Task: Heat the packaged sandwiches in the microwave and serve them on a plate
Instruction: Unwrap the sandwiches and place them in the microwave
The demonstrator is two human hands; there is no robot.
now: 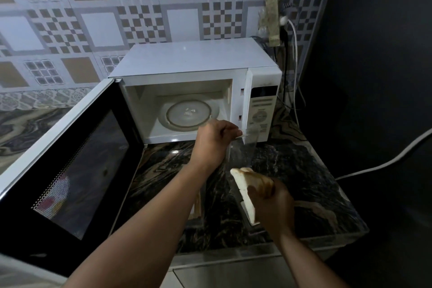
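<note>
Sandwich (245, 192): white bread, likely light, soft, easily crushed; held over the counter (304, 170) before the open microwave (194, 91), right hand (272, 206) curled round its flat faces. Wrapper (243, 147): clear film, thin, probably slippery; pinched at its top edge by left hand (214, 142). Best grip, judged: broad faces, light pressure.

Head camera looks down (close) at the open microwave (194, 91).

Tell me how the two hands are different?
The left hand is up by the open microwave, pinching a clear plastic wrapper; the right hand is lower and nearer, gripping a white sandwich. The left hand's load is see-through and hangs down; the right hand's is solid bread. Both are holding something.
</note>
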